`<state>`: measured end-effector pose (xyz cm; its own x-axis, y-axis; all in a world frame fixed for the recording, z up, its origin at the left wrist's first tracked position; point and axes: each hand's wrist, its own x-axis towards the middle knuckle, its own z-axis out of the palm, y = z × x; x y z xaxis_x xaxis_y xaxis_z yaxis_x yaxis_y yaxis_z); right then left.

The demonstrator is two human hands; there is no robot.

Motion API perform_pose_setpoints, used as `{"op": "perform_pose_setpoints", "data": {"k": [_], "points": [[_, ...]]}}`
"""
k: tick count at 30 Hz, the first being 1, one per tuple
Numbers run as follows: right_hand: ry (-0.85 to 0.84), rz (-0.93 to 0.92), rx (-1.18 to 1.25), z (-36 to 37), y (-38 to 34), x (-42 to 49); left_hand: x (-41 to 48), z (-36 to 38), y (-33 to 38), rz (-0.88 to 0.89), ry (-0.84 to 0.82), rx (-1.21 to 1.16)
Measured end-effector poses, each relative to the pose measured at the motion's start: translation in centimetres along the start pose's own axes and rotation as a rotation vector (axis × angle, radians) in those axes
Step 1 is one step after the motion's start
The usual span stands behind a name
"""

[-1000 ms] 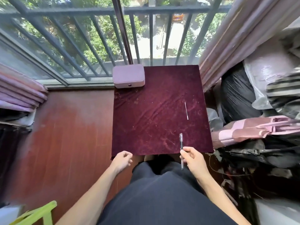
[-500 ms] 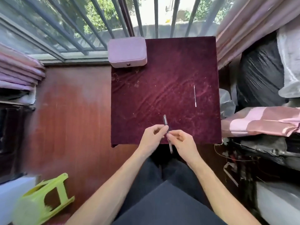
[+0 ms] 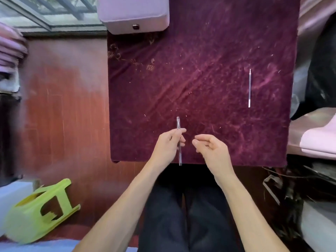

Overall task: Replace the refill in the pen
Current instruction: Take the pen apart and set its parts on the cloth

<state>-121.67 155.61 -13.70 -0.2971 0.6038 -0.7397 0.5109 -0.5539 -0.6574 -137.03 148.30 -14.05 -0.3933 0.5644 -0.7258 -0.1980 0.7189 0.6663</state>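
Left hand (image 3: 167, 144) covers pen (image 3: 178, 124) midway; box (image 3: 132, 17) cropped.

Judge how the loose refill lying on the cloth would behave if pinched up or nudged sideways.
The refill looks thin and long, so probably light and slightly bendy. Nudged sideways it might roll, though the napped cloth likely slows it.

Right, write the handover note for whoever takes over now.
Left hand grips the pen mid-barrel, over the near edge of the cloth.
Right hand is empty, fingers loosely curled, beside the pen and not touching it.
Refill lies on the cloth, far right, untouched.
Done: pen is in hand; it looks unopened.
Left: open the pen, pull the old refill, fit the new one, close it.
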Motion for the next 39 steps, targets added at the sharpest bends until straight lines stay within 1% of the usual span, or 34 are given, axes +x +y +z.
{"op": "perform_pose_setpoints", "data": {"k": [3, 6, 9, 12, 20, 23, 27, 31, 35, 39], "points": [[0.021, -0.047, -0.003, 1.1, 1.0, 3.4, 1.9, -0.4, -1.8, -0.038, -0.025, -0.043], [0.002, -0.098, -0.013, 2.1, 1.8, 5.9, 3.0, -0.7, -2.8, -0.053, -0.093, -0.119], [-0.040, -0.157, -0.005, 3.0, 1.9, 7.5, 3.5, -0.9, -3.6, -0.012, -0.142, -0.178], [-0.088, -0.212, -0.015, 3.4, 1.9, 8.4, 4.1, -0.9, -4.6, 0.045, -0.167, -0.184], [-0.122, -0.233, -0.049, 3.0, 3.3, 10.2, 5.4, -0.7, -6.5, 0.108, -0.220, -0.257], [-0.130, -0.241, -0.052, 2.9, 3.4, 10.3, 5.5, -0.4, -6.5, 0.124, -0.201, -0.268], [-0.119, -0.261, -0.019, 3.0, 2.9, 10.2, 5.4, 0.5, -6.0, 0.133, -0.107, -0.252], [-0.105, -0.265, -0.010, 3.4, 2.7, 10.2, 5.5, 1.1, -5.7, 0.128, -0.051, -0.227], [-0.105, -0.258, -0.001, 3.5, 2.7, 10.4, 5.8, 1.2, -5.4, 0.151, -0.051, -0.194], [-0.115, -0.255, 0.028, 3.6, 2.8, 10.8, 6.1, 1.4, -5.0, 0.145, -0.053, -0.248]]}}
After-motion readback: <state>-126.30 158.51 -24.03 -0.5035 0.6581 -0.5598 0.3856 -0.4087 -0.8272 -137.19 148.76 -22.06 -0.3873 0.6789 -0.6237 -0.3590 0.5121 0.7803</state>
